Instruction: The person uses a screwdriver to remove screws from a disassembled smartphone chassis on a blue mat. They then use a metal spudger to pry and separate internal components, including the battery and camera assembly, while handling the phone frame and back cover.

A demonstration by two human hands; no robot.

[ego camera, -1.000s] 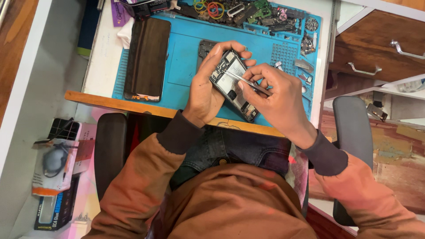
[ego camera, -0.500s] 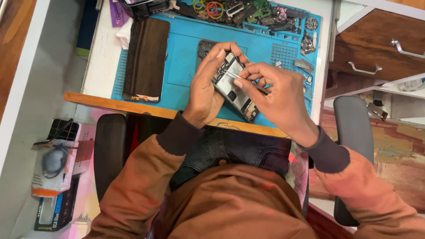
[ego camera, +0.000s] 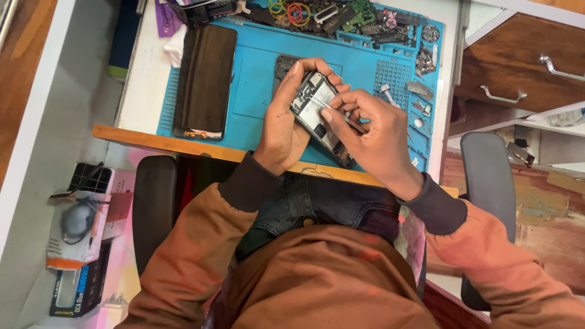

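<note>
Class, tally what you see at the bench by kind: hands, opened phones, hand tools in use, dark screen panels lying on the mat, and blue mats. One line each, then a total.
Hands: 2, left hand and right hand
Opened phone: 1
Tool: 1
Screen panel: 1
Blue mat: 1
Total: 6

The person wears a rust-orange jacket with dark ribbed cuffs over dark blue denim jeans
</note>
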